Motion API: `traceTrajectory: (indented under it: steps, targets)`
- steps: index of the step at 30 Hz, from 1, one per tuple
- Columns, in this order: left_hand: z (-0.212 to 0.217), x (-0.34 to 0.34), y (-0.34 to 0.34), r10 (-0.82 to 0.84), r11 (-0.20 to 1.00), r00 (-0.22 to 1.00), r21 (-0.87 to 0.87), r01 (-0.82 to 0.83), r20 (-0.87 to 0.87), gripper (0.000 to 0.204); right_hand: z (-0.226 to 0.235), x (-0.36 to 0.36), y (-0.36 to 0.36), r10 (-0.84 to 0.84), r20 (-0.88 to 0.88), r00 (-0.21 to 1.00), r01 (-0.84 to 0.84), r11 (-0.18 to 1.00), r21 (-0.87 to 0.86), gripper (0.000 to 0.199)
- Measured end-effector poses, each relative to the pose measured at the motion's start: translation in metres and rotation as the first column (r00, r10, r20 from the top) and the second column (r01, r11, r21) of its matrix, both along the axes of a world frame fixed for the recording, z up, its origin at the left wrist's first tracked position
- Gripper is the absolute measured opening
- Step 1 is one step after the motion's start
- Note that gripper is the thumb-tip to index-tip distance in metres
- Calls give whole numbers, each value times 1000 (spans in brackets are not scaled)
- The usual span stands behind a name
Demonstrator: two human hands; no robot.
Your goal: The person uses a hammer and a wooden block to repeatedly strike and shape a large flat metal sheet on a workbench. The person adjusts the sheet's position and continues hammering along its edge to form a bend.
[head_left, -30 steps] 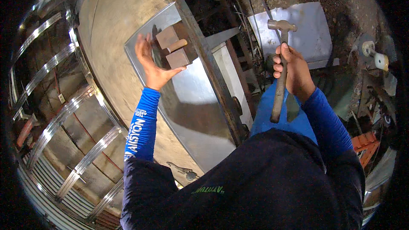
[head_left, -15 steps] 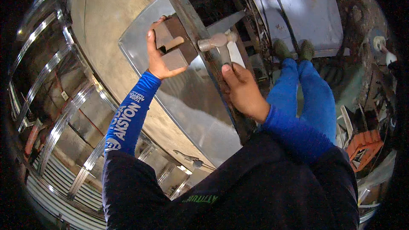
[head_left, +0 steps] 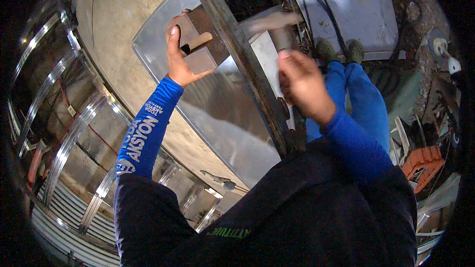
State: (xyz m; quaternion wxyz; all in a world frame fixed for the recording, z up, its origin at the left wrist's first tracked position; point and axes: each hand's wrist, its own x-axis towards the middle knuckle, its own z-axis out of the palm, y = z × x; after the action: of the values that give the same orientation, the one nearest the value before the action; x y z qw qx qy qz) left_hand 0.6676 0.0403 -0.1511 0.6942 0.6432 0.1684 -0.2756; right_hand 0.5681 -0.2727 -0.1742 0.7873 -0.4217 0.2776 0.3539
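My left hand (head_left: pixel 178 64) is wrapped around a brown, slotted block (head_left: pixel 200 63), thumb upward and fingers partly hidden behind it. A tan bar-like piece (head_left: pixel 201 40) shows in the block's slot. The block sits over a shiny metal sheet (head_left: pixel 222 118), close against a long dark metal bar (head_left: pixel 257 89). Beyond that bar, my right hand (head_left: pixel 307 89) is closed on the handle of a hammer (head_left: pixel 274 21), which is blurred by motion. The hammer's head is raised to the right of the block, apart from it.
Under the sheet is a tan worktop (head_left: pixel 123 15), with a metal hand tool (head_left: pixel 227 184) near its edge. Shiny metal frames (head_left: pixel 64 138) stand at left. A pale panel (head_left: pixel 351 12) crossed by dark cables lies by my feet. At right is an orange crate (head_left: pixel 423 163).
My right hand has swung the hammer up and to the right, away from the bar. My left hand keeps its grip on the block, with only a slight shift in view.
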Motion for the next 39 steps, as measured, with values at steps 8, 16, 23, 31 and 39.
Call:
traceTrajectory:
  steps: [8,16,23,31,39]
  targets:
    - [5,7,-12,-565,754,800,518,403,201,137,16,5,25,142,269,953,-89,976,-201,43]
    - [13,7,-21,-610,717,750,582,384,256,136,-6,11,3,-538,-221,813,558,829,34,32]
    - [16,4,-23,-634,694,723,616,373,276,136,4,18,0,-34,14,999,34,998,-44,31]
    - [15,8,-29,-664,675,679,641,365,312,135,10,25,39,66,335,940,1,981,-195,36]
    - [18,14,-39,-671,679,640,657,327,375,135,22,61,-9,-606,-280,744,587,794,-159,27]
